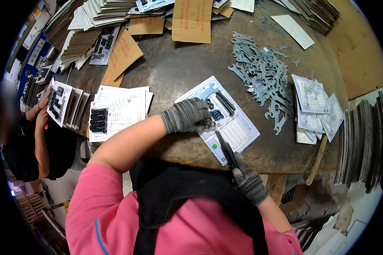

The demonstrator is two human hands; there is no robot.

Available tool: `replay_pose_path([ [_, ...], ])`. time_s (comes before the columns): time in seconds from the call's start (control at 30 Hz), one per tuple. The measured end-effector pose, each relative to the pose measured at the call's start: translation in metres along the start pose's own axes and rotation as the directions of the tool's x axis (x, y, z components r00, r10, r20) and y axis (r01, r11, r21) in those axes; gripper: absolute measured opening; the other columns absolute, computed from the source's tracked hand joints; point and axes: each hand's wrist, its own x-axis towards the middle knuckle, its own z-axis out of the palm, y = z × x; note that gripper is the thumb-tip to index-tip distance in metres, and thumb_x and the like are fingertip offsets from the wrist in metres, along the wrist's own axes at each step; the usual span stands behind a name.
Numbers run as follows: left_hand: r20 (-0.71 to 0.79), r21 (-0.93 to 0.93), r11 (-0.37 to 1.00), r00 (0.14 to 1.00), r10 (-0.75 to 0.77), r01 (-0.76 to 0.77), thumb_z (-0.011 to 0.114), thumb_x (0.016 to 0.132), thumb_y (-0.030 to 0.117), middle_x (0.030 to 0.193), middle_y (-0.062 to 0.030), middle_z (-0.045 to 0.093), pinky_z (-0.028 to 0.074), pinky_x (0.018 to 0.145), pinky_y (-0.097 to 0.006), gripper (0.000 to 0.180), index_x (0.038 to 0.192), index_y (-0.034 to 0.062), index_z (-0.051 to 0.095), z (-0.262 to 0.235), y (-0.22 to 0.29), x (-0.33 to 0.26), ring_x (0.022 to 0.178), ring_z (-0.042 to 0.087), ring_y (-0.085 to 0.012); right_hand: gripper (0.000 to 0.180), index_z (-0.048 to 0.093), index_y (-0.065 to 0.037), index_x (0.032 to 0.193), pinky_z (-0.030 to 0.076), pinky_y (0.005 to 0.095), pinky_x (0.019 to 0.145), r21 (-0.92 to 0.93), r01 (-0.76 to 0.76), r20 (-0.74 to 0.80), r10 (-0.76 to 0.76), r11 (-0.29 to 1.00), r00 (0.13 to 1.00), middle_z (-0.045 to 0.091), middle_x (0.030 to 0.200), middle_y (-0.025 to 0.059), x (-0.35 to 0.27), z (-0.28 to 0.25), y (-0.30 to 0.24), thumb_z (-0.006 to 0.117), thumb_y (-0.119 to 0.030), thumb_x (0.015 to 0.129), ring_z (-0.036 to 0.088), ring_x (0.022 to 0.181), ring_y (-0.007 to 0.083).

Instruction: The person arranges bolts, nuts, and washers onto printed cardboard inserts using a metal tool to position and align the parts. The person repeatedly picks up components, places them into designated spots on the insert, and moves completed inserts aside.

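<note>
The grey-gloved left hand (186,114) curls its fingers down onto a cluster of small dark metal sockets (207,123), pinching or pressing them against the white printed backing card (238,131) that lies on the near edge of the round, worn brown table (178,68). The grey-gloved right hand (249,182) sits nearer, just off the table edge, fingers closed round the near end of a slim black bar-shaped tool (226,149) whose far end lies over the near corner of the card. On the card, just right of the left fingertips, sit a blue-tipped bit (217,114) and two long black rods (225,103) laid side by side.

Judging by this, the step in hand looks like filling the card with its parts: some pieces are seated, and the sockets are being placed. The next move would call for setting the black tool squarely in its place without knocking the small sockets loose.

Farther right lies a heap of flat grey stamped wrenches (261,72), with clear bagged packets (312,104) beyond it. To the left, a stack of white printed cards (123,108) carries a row of black sockets. Cardboard sheets (191,19) lie at the far side. At the far left, another person's hands (43,108) work on a similar card.
</note>
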Motion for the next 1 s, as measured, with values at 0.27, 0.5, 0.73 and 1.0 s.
replay_pose_path([
  [0.27, 0.007, -0.971, -0.162, 0.662, -0.750, -0.174, 0.071, 0.072, 0.029, 0.091, -0.0044, 0.057, 0.049, 0.077, -0.032, 0.055, 0.116, 0.0062, 0.047, -0.027, 0.011, -0.039, 0.085, 0.057, -0.0161, 0.051, 0.030, -0.013, 0.136, 0.044, 0.0256, 0.045, 0.307, -0.283, 0.167, 0.242, 0.908, 0.956, 0.054, 0.066, 0.0058, 0.004, -0.030, -0.031, 0.043, -0.025, 0.088, 0.051, 0.047, 0.0115],
  [0.5, 0.105, -0.980, -0.175, 0.496, -0.862, -0.097, 0.066, 0.077, 0.024, 0.074, -0.0011, 0.055, 0.047, 0.058, -0.025, 0.037, 0.107, 0.0062, 0.053, -0.060, -0.027, -0.158, 0.066, 0.054, -0.0124, 0.056, 0.026, -0.015, 0.137, 0.039, 0.0219, 0.036, 0.611, -0.175, 0.104, 0.140, 0.772, 0.985, 0.056, 0.068, 0.0052, 0.013, -0.039, -0.023, 0.050, -0.030, 0.088, 0.049, 0.043, 0.0096],
  [0.73, -0.139, -0.392, 0.029, -0.028, -0.990, 0.920, 0.065, 0.074, 0.033, 0.080, -0.0125, 0.063, 0.047, 0.067, -0.032, 0.043, 0.103, 0.0026, 0.058, -0.110, -0.013, -0.194, 0.074, 0.059, -0.0229, 0.057, 0.024, -0.015, 0.138, 0.040, 0.0214, 0.037, 0.609, -0.220, 0.161, 0.152, 0.762, 0.975, 0.056, 0.067, 0.0046, 0.028, -0.037, -0.026, 0.049, -0.029, 0.089, 0.050, 0.044, 0.0093],
  [1.0, -0.103, 0.169, -0.053, -0.036, -0.994, 0.984, 0.059, 0.076, 0.042, 0.090, -0.0198, 0.062, 0.046, 0.076, -0.039, 0.051, 0.108, 0.0032, 0.052, -0.100, -0.020, -0.154, 0.085, 0.060, -0.0330, 0.056, 0.025, -0.014, 0.138, 0.040, 0.0215, 0.038, 0.583, -0.179, 0.108, 0.143, 0.793, 0.984, 0.055, 0.067, 0.0040, 0.031, -0.034, -0.028, 0.049, -0.028, 0.089, 0.050, 0.044, 0.0096],
])
